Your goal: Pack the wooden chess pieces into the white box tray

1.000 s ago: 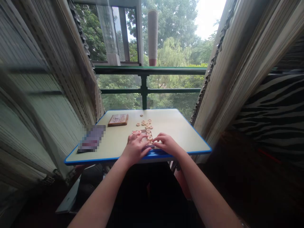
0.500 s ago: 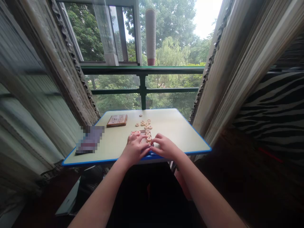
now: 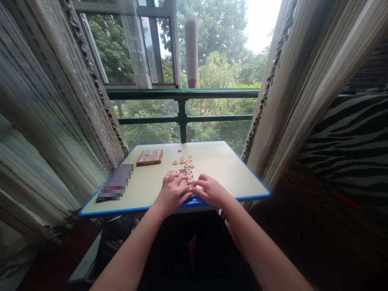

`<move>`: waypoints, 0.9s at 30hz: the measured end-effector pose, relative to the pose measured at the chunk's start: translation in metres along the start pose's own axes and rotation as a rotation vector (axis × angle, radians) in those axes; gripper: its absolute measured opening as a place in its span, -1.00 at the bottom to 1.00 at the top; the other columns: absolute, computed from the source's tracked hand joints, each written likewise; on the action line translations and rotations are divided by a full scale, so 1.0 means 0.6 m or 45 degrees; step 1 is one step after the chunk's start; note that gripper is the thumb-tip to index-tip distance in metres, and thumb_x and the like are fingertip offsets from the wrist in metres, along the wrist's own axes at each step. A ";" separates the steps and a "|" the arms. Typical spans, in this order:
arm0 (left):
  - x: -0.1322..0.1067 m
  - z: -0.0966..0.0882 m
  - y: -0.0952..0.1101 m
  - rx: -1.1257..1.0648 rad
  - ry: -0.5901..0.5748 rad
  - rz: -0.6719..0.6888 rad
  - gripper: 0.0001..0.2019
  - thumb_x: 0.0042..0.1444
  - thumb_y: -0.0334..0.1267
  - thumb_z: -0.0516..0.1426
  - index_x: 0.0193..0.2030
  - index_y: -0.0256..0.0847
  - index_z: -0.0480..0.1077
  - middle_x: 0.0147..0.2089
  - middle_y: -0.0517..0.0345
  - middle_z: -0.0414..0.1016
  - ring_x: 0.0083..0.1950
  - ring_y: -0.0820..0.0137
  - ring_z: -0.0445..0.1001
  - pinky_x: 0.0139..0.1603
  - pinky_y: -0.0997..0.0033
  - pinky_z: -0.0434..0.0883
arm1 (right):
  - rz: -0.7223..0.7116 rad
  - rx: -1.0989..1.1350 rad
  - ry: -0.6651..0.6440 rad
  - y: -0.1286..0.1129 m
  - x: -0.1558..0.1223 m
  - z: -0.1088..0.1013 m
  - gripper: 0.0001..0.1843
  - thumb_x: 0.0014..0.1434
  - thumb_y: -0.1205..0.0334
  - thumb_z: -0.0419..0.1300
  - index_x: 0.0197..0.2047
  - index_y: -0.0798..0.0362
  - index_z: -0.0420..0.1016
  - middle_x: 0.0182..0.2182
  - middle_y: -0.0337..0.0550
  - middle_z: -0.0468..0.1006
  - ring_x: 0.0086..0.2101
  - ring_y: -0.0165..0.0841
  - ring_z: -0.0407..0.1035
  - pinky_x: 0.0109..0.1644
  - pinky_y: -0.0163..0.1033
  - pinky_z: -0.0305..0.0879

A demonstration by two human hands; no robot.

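Observation:
My left hand and my right hand rest side by side at the near edge of the cream table. Their fingers curl down around a small wooden tray holding round wooden game pieces. My right fingertips pinch at a piece near the tray's near end. My left fingers lie over the tray's left part. More loose round pieces lie scattered just beyond the tray. A flat wooden box lid lies at the table's far left.
A blurred dark flat object sits at the table's left near corner. Curtains hang close on both sides. A green railing and window stand behind the table, with a tall stack of cups on the sill. Zebra-patterned fabric is at right.
The view has shifted slightly. Both hands stay at the tray; my right hand has drawn a little closer to the left.

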State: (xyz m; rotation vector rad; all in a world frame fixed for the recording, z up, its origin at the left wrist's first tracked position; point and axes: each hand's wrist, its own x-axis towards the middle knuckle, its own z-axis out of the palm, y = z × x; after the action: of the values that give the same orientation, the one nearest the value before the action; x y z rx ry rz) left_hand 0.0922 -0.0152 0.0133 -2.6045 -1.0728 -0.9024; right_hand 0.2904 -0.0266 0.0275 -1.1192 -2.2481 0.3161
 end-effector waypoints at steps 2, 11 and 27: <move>0.000 0.001 0.000 -0.002 -0.002 0.007 -0.80 0.11 -0.13 0.10 -0.20 -0.04 0.50 0.04 0.08 0.39 0.09 0.12 0.17 0.07 0.04 0.11 | 0.000 0.014 0.000 0.001 0.000 -0.001 -0.70 0.22 0.04 0.03 -0.15 -0.01 0.50 -0.31 -0.15 0.34 -0.31 -0.40 0.30 -0.13 -0.25 0.23; -0.001 -0.012 -0.009 -0.067 0.176 -0.035 -0.83 0.08 -0.12 0.13 -0.24 -0.03 0.51 -0.02 0.14 0.46 0.04 0.16 0.25 0.04 0.08 0.17 | 0.078 0.238 0.061 0.012 0.009 -0.005 -0.73 0.24 0.14 0.00 -0.20 0.04 0.49 -0.30 -0.13 0.38 -0.29 -0.39 0.32 -0.15 -0.26 0.25; 0.181 0.051 -0.208 -0.240 -0.537 -0.571 -0.72 -0.07 -0.36 0.13 -0.17 -0.18 0.52 -0.11 0.05 0.55 -0.18 0.26 0.50 -0.18 0.40 0.39 | 0.039 -0.231 -0.031 0.143 0.244 0.014 -0.73 0.15 0.33 0.07 -0.17 0.02 0.57 -0.23 -0.06 0.48 -0.19 -0.29 0.29 -0.05 -0.16 0.21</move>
State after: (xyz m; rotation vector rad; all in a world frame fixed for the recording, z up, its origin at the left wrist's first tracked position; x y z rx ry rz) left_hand 0.0806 0.1495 0.0467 -2.8390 -1.8149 -0.5518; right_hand 0.2727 0.1416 0.0418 -1.2492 -2.3198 0.1402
